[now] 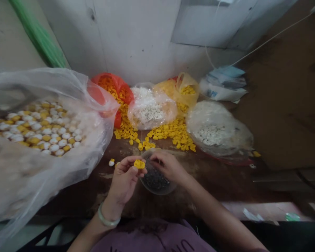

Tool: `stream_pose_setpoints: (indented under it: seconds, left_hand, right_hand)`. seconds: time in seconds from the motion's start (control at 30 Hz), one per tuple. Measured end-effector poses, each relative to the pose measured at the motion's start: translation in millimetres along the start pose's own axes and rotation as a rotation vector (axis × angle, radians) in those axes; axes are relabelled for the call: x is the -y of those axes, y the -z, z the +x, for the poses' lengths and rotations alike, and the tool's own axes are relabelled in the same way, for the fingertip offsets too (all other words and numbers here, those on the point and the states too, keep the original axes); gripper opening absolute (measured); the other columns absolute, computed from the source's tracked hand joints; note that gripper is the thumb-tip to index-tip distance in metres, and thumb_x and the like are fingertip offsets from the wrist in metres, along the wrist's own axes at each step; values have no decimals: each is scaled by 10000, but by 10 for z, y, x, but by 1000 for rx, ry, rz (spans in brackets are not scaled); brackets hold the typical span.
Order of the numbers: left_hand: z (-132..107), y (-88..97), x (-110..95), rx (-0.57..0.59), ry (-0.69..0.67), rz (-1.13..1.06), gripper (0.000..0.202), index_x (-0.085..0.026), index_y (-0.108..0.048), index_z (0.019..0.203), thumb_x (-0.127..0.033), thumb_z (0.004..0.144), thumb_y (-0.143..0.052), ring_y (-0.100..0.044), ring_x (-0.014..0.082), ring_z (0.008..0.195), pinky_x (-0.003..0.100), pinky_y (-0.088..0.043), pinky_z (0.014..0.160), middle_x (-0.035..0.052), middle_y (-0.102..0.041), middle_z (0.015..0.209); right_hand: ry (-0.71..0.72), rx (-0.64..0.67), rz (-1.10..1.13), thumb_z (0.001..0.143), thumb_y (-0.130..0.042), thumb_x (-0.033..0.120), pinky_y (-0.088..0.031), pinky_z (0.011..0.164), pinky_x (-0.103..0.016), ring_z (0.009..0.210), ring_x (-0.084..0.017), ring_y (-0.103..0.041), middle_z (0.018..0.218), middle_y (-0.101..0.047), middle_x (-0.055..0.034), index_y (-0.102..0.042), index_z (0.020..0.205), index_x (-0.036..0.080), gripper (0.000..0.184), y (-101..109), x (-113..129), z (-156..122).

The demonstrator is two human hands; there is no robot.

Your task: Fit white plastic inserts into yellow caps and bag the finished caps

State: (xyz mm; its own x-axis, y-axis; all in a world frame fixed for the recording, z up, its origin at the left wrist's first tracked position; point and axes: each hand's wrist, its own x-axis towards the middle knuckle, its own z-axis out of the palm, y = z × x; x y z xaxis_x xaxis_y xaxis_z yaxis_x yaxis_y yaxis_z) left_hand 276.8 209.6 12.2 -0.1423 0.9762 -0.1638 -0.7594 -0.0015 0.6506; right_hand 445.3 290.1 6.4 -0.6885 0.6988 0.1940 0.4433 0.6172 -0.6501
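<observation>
Between the thumb and fingers of my left hand is a small yellow plastic piece, held up beside the bowl. My right hand reaches over the clear round bowl, its fingertips bunched at the upper left of the opening. Small dark pieces lie in the bowl. Whether the right fingertips pinch one of them is hidden. Loose yellow pieces are heaped on the table just beyond the bowl. A small yellow-and-white piece lies left of my left hand.
A large clear plastic bag of yellow-and-white pieces fills the left side. Along the back stand a red bag of yellow pieces, a clear bag of white pieces and a yellowish bag. Another clear bag sits at right.
</observation>
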Motion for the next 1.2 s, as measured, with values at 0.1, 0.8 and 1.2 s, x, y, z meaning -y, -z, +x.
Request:
stream_pose_setpoints:
  seconds: [0.1, 0.8, 1.2]
  left_hand:
    - [-7, -10, 3, -18, 46, 36, 338, -188, -781, 818, -346, 551, -917, -657, 105, 529, 163, -527, 496, 33, -738, 692]
    - [0, -49, 20, -44, 192, 77, 387, -158, -751, 669, -407, 444, -943, -595, 95, 403, 166, -468, 414, 6, -683, 531]
    - [21, 25, 57, -12, 160, 29, 406, -155, -753, 853, -348, 539, -923, -662, 119, 547, 192, -540, 507, 50, -743, 731]
  right_hand:
    - [144, -169, 167, 925, -571, 187, -467, 696, -263, 755, -141, -593, 810, -647, -12, -610, 859, 206, 79, 160, 289, 56]
    - [446, -16, -141, 952, -487, 155, -453, 776, -343, 850, -188, -552, 890, -641, -54, -696, 1040, 213, 234, 327, 472, 223]
    - [90, -183, -14, 944, -492, 153, -513, 827, -353, 942, -194, -622, 995, -665, -64, -684, 1068, 235, 243, 332, 170, 89]
